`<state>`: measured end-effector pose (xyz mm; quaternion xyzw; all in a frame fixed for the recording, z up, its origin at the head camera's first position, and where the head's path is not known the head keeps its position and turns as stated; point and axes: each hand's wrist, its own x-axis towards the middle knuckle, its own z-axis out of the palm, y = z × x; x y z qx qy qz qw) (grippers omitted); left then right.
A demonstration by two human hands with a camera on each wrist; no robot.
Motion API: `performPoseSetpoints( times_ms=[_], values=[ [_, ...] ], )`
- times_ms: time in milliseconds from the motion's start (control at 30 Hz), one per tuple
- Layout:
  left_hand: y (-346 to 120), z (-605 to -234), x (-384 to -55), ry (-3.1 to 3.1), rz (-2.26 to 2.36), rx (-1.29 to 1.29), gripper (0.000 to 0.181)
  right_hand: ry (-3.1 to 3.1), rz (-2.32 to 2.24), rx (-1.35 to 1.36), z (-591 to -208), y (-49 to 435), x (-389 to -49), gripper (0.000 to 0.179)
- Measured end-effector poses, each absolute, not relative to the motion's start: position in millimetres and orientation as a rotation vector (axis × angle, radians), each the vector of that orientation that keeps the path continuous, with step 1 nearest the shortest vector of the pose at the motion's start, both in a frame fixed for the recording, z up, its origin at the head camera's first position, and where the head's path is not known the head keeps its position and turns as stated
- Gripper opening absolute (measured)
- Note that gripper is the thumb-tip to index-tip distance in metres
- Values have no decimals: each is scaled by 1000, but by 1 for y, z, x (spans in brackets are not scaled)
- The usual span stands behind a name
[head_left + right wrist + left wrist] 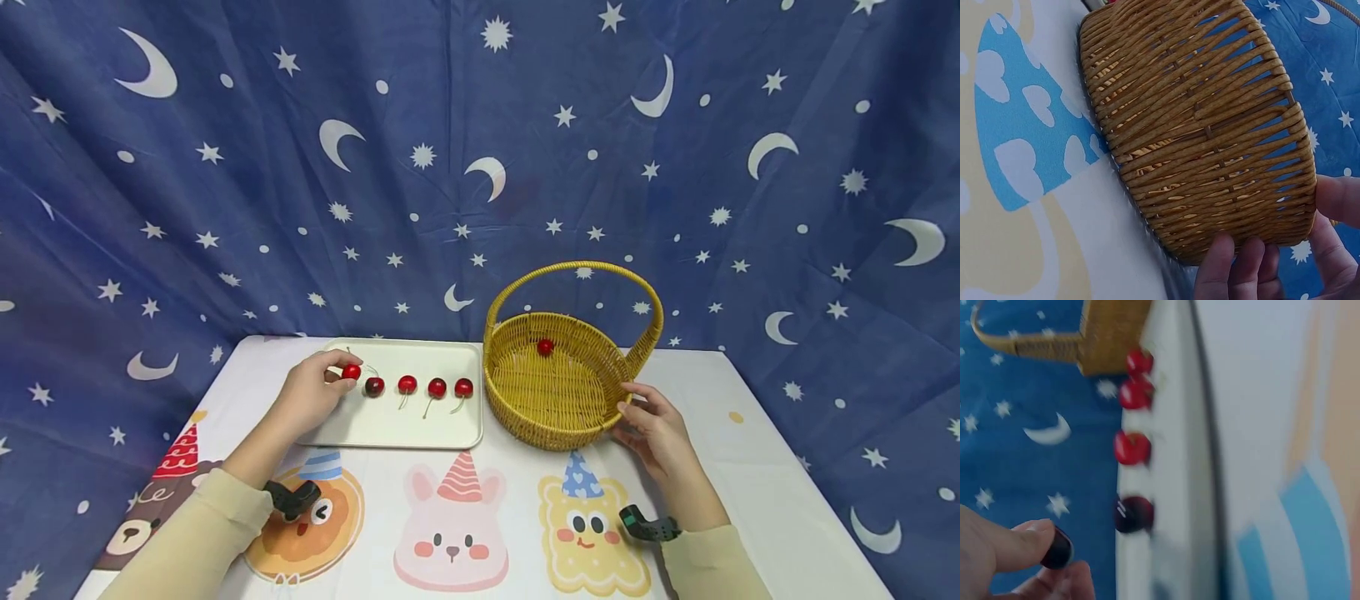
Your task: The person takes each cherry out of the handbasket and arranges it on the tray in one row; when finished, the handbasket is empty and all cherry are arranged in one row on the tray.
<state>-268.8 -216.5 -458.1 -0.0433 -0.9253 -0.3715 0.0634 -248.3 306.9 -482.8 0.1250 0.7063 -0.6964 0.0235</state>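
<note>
Cherries lie in a row on the white tray [420, 429], and the leftmost cherry [351, 372], at the end of the row farthest from the wicker basket [558, 400], is pinched between the thumb and fingertips of the left hand [311, 393]. In the left wrist view the same pinch shows as a dark cherry between thumb and finger. Four more cherries trail from it toward the basket: a dark one [374, 386] just beside the held fruit, then three red ones, the last [463, 387] nearest the basket wall. Basket and tray sit side by side on the tabletop [750, 467], so the row points straight at the basket. One cherry [545, 347] already rests inside it, toward the far wall. The right hand [654, 429] grips the basket's rim on the side away from the tray, fingers [1244, 269] curled round the weave.
</note>
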Motion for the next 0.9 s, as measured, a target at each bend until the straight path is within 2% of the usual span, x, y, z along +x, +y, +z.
performPoseSetpoints(
  times_ms=[367, 900],
  values=[
    [-228, -486, -286, -2948, -841, -164, 29, 2206, -2138, 388, -481, 306, -249, 47],
    [-222, -489, -290, -2979, -739, -167, 37, 2169, -2166, 388, -484, 307, -249, 40]
  ],
)
